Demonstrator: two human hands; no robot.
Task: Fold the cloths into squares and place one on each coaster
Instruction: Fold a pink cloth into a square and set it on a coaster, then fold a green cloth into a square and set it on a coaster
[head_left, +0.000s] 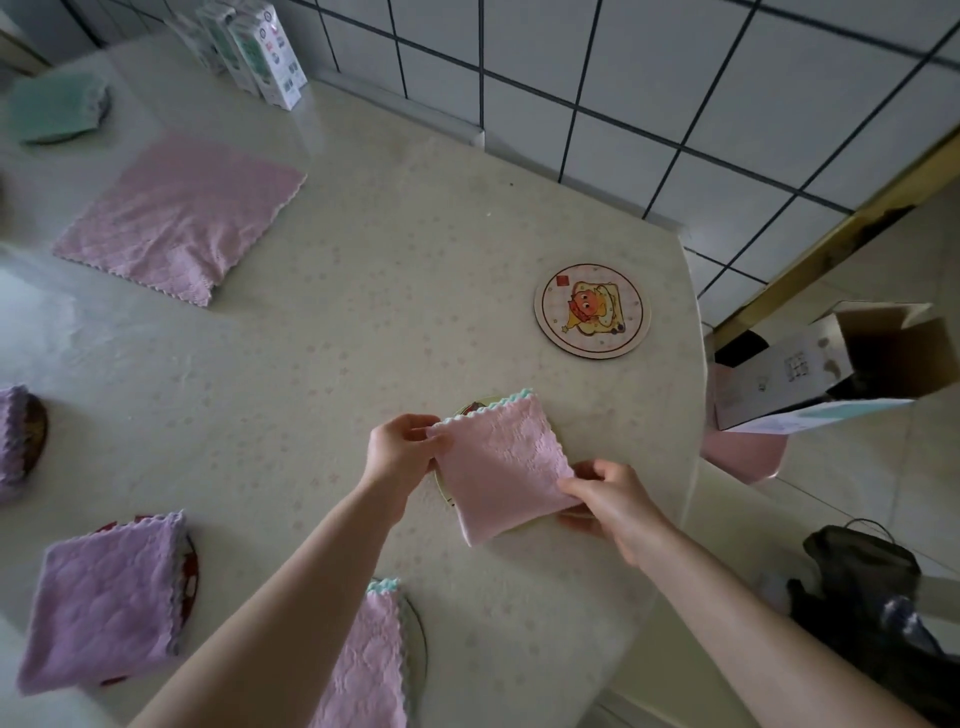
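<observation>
A folded pink cloth (501, 467) lies over a round coaster (470, 408), which shows only at its rim. My left hand (402, 449) pinches the cloth's upper left corner. My right hand (610, 501) grips its lower right corner. A bare round coaster with a cartoon picture (592, 310) sits further back to the right. An unfolded pink cloth (179, 215) lies flat at the back left. Folded cloths rest on coasters at the lower left (104, 603), bottom centre (363, 660), left edge (11, 436) and far back left (54, 104).
White cartons (260, 52) stand against the tiled wall at the back. The table's right edge (696, 415) curves close to my right hand. Beyond it on the floor are an open cardboard box (831, 364), a pink stool (743, 454) and a dark bag (862, 582).
</observation>
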